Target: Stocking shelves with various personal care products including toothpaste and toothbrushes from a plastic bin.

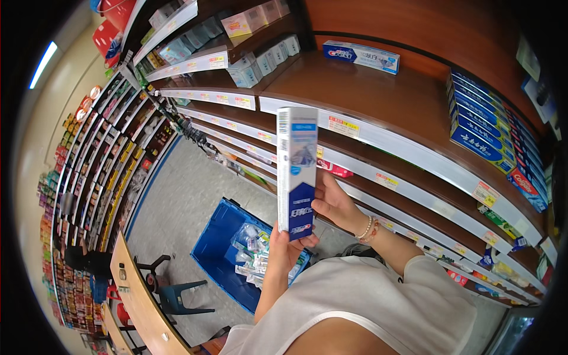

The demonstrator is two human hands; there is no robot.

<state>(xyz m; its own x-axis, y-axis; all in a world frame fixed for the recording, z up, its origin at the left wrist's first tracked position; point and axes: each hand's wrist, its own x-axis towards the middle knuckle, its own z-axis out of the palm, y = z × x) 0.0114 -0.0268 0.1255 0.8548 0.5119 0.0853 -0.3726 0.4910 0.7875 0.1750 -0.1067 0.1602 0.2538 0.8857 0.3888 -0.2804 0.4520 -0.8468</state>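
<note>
My left hand [290, 246] grips the lower end of a blue-and-white Crest toothpaste box [302, 177], which stands nearly upright before me with a barcode on its narrow side. My right hand [335, 199], with bead bracelets at the wrist, touches the box's right edge; part of its fingers is hidden behind it. Beyond the box is a brown shelf board [355, 95] with a white price rail [386, 144]. Another Crest box [361, 57] lies at the back of that shelf. At its right end stand stacked blue-and-yellow toothpaste boxes [481, 140] and a Colgate box [528, 184].
On the floor below, a blue plastic crate [217, 257] holds several packaged goods [255, 255]. To the left are a dark plastic stool [179, 297] and a wooden table [142, 306]. A person in dark clothing [86, 262] is near the stocked far shelves [100, 168].
</note>
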